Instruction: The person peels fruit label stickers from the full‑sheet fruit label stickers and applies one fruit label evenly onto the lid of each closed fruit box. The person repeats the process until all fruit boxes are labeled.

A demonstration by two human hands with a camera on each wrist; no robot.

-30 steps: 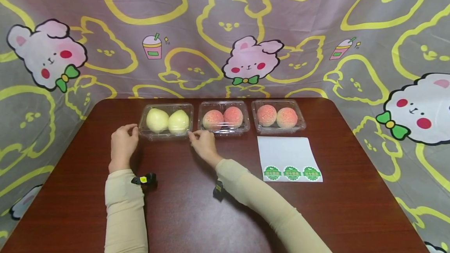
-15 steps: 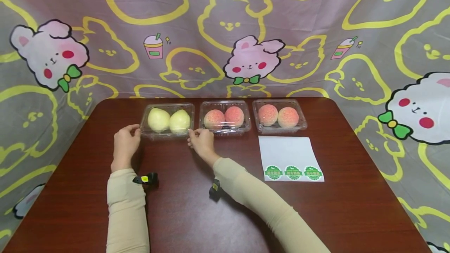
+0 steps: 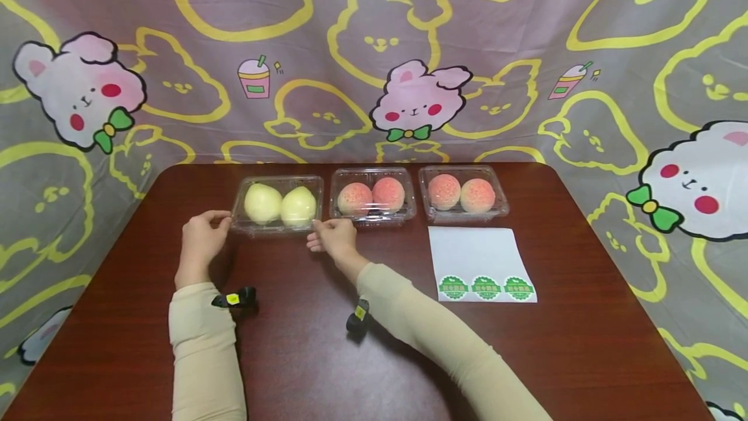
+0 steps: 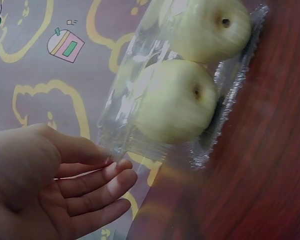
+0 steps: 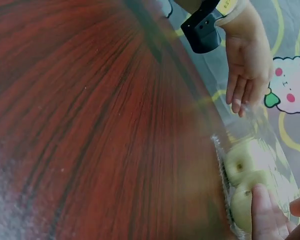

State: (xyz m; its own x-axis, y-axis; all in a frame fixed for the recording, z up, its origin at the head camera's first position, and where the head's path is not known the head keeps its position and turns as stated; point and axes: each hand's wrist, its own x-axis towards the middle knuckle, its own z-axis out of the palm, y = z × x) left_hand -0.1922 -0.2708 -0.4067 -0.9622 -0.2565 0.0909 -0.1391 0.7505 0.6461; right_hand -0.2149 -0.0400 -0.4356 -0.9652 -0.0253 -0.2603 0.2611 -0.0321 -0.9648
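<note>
A clear plastic clamshell box point(image 3: 274, 229) with two pale yellow pears point(image 4: 175, 102) stands at the back left of the table. My left hand point(image 3: 204, 239) pinches its left end between thumb and forefinger, the other fingers held loosely below, as the left wrist view shows. At the front right corner, my right hand point(image 3: 336, 239) pinches the box's edge with thumb and forefinger. In the right wrist view, the fingers point(image 5: 264, 210) of that hand partly cover one pear.
Right of the pears, two more clear clamshell boxes line the back edge: a middle box point(image 3: 374, 218) and a right box point(image 3: 461, 214), each with two pink peaches. A white sheet point(image 3: 473, 252) with three green round stickers point(image 3: 486, 288) lies before the right box. A patterned curtain point(image 3: 327, 25) hangs behind.
The box of pears has shifted slightly toward me, with both hands still at its ends. The other fingers of my right hand have spread lower. The peach boxes and the sheet stay put.
</note>
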